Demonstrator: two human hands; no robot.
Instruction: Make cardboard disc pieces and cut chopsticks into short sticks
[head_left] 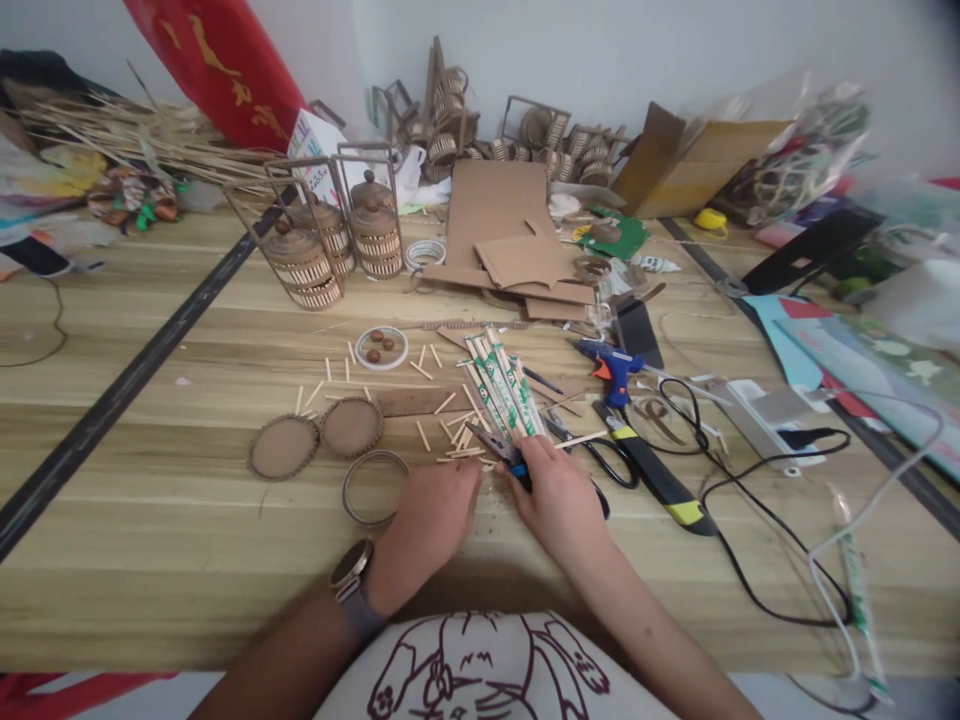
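My right hand (562, 495) is closed around the dark-handled pliers (495, 442), whose jaws point left over a scatter of short cut sticks (459, 432). A thin wooden stick (581, 439) juts out to the right beside its fingers. Just left of the pliers, my left hand (439, 505) is closed with fingertips pinched near the cut sticks; anything between them is hidden. Directly beyond my right hand lies a pile of chopsticks in green-printed paper wrappers (501, 385). A thin brown ring (375, 488) lies beside my left hand, with two round cardboard discs (283, 447) farther left.
A blue glue gun (616, 370), scissors (611, 462) and a black-yellow utility knife (664, 480) lie right. Cables run from a power strip (765, 420). Brown beads sit inside a white ring (382, 348). Small lidded baskets (304, 265) and cardboard sheets (499, 205) stand behind.
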